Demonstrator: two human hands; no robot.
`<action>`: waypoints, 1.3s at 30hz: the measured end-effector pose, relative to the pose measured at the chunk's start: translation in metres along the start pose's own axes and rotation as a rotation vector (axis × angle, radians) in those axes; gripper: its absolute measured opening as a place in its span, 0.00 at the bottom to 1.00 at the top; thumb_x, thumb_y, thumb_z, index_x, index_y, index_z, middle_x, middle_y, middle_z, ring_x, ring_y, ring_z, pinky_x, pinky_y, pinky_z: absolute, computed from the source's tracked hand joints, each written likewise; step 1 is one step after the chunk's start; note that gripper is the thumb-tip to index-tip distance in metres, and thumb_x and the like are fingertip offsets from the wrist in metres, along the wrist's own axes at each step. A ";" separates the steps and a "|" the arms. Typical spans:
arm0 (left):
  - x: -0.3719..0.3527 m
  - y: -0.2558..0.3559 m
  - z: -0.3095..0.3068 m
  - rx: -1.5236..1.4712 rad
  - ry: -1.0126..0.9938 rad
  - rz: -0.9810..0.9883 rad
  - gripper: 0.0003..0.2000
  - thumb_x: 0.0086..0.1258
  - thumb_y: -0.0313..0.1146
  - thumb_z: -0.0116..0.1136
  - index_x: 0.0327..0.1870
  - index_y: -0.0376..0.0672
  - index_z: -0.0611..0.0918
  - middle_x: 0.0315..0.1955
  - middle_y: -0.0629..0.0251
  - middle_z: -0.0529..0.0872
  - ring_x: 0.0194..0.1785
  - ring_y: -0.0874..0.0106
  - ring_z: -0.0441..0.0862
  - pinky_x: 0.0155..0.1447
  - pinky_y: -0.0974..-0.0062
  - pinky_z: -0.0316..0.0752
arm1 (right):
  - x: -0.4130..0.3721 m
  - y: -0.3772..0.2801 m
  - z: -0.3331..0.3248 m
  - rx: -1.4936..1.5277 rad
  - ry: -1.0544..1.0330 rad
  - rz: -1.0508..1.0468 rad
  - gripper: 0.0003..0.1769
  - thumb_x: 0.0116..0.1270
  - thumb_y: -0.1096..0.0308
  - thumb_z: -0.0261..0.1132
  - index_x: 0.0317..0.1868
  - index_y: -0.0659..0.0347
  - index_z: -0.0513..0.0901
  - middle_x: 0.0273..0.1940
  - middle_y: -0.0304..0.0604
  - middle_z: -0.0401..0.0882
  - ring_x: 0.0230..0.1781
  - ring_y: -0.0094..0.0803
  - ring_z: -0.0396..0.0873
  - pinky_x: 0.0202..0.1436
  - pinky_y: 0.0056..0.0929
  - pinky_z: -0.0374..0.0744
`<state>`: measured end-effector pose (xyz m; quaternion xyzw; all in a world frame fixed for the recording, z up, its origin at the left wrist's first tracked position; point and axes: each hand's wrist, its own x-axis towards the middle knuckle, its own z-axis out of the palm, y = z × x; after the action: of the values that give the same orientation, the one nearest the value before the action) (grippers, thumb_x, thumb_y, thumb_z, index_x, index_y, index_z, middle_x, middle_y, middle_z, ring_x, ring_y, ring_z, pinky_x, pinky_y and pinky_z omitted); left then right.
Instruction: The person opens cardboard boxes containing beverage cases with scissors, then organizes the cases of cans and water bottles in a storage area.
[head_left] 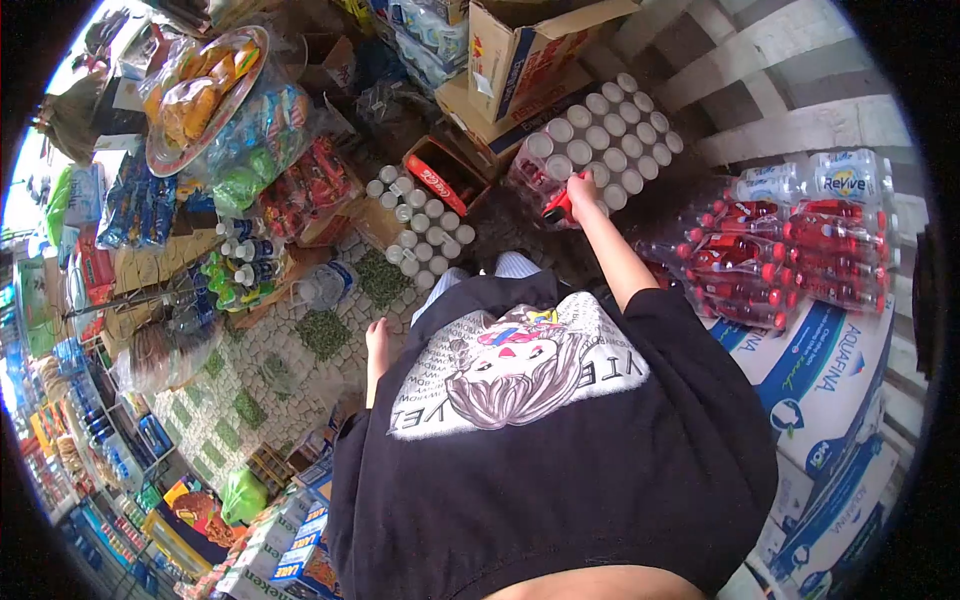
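Observation:
My right hand reaches forward, its fingers closed round a red object with a black part, perhaps a bottle or can. It is at the near left corner of a plastic-wrapped pack of cans with pale tops. My left hand hangs low beside my body over the paved floor, with nothing visible in it and its fingers loosely apart. Ahead of it lies another group of pale-topped cans, next to a box with a red Coca-Cola panel.
Wrapped packs of red bottles stand at the right on Aquafina boxes. Cardboard boxes are stacked ahead. On the left are a tray of wrapped food, hanging snack packs and clear water bottles near the floor.

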<state>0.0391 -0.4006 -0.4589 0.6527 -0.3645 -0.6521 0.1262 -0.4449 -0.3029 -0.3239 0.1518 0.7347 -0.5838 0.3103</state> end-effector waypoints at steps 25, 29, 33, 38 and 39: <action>-0.015 0.033 -0.047 0.165 -0.161 0.070 0.13 0.57 0.41 0.49 0.33 0.39 0.74 0.24 0.65 0.77 0.24 0.76 0.73 0.24 0.79 0.64 | -0.024 0.033 0.013 -0.138 -0.009 -0.011 0.32 0.57 0.71 0.46 0.61 0.49 0.44 0.50 0.54 0.61 0.22 0.49 0.74 0.16 0.38 0.76; 0.068 -0.061 -0.082 0.081 -0.201 0.004 0.13 0.56 0.38 0.49 0.33 0.36 0.74 0.24 0.63 0.77 0.27 0.74 0.74 0.30 0.76 0.68 | -0.039 0.024 0.012 -0.062 -0.017 -0.006 0.31 0.57 0.70 0.46 0.60 0.50 0.45 0.48 0.54 0.62 0.19 0.50 0.73 0.14 0.40 0.76; 0.065 -0.054 -0.084 0.186 -0.219 0.015 0.12 0.57 0.36 0.49 0.33 0.35 0.73 0.25 0.62 0.77 0.28 0.73 0.74 0.31 0.76 0.69 | -0.037 0.023 0.016 -0.068 0.020 -0.034 0.31 0.56 0.71 0.46 0.60 0.49 0.45 0.49 0.55 0.62 0.18 0.50 0.73 0.13 0.40 0.75; 0.028 -0.004 -0.065 0.155 -0.213 -0.085 0.12 0.57 0.37 0.49 0.32 0.35 0.72 0.25 0.63 0.77 0.27 0.74 0.74 0.30 0.75 0.68 | -0.043 0.039 0.019 -0.078 0.035 -0.076 0.33 0.57 0.70 0.47 0.61 0.47 0.44 0.51 0.54 0.61 0.21 0.47 0.74 0.13 0.37 0.75; 0.011 0.015 -0.057 0.219 -0.203 -0.061 0.12 0.57 0.38 0.48 0.32 0.36 0.72 0.25 0.64 0.77 0.27 0.74 0.74 0.29 0.76 0.67 | -0.039 0.040 0.018 -0.081 0.032 -0.081 0.33 0.57 0.70 0.47 0.61 0.48 0.44 0.51 0.54 0.61 0.21 0.47 0.74 0.13 0.37 0.75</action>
<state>0.0866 -0.4360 -0.4511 0.6042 -0.4243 -0.6745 -0.0033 -0.3871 -0.3037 -0.3322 0.1184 0.7682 -0.5632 0.2804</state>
